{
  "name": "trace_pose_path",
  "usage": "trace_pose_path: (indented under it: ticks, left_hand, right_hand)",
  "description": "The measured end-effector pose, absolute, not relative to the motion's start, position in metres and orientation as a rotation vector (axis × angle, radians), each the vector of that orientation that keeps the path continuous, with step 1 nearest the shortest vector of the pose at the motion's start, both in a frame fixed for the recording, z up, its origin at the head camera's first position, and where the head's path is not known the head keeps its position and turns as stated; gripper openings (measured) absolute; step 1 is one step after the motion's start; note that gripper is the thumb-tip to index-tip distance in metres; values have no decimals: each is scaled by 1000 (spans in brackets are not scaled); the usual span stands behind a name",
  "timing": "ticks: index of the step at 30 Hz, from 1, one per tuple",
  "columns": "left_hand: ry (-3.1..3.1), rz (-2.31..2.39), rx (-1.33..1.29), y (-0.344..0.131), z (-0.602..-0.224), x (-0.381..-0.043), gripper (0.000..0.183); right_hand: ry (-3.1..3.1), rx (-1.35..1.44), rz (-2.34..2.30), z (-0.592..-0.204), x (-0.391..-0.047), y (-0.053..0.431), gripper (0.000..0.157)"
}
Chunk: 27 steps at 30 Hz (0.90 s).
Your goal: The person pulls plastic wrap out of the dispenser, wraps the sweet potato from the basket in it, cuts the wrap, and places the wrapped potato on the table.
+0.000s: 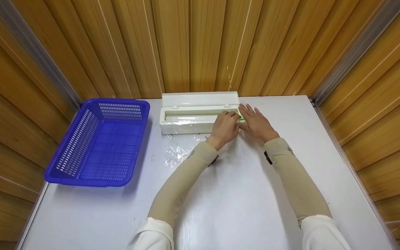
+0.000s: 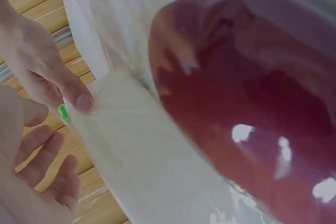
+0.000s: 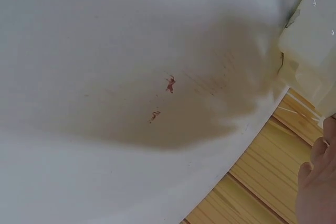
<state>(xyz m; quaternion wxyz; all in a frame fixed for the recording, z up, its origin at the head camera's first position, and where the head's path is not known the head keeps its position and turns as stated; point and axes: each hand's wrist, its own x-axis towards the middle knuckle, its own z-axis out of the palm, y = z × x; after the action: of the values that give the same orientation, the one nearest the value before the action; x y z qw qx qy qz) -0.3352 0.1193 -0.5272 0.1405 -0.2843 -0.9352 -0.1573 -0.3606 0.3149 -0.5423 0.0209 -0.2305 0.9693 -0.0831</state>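
Observation:
A white cling film box (image 1: 186, 129) stands at the back with its lid (image 1: 200, 99) raised and a pale roll (image 1: 189, 118) inside. Clear film (image 1: 177, 156) hangs from its front onto the table. My left hand (image 1: 225, 126) is over the box's right part, beside a green piece (image 2: 64, 114); its fingers are loosely bent in the left wrist view. Against the box's right end rests my right hand (image 1: 255, 123), fingers extended, thumb on the front corner. A glossy, rounded dark red thing (image 2: 236, 87) lies by the film, mostly hidden under my left forearm in the head view.
A blue plastic basket (image 1: 111, 152) stands on the left of the white table (image 1: 238, 208). Wood-patterned walls (image 1: 200, 48) enclose the back and sides, close behind the box. Small reddish marks (image 3: 170, 84) show on the tabletop in the right wrist view.

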Motion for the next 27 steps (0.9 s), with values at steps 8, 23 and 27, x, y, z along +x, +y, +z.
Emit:
trace_pose_path:
  ticks: [8,23,27]
  left_hand:
    - [-2765,-375,-794,131,-529,-344,28]
    - [-2684,-478,-750,138,-535,-357,19]
    - [-2687,-531,-756,137,-535,-359,22]
  right_hand:
    - [3011,-727,-262,-541,-360,314,81]
    - [3024,-688,-276,-543,-359,313,80]
    - [3017,-684,-282,-542,-359,313,82]
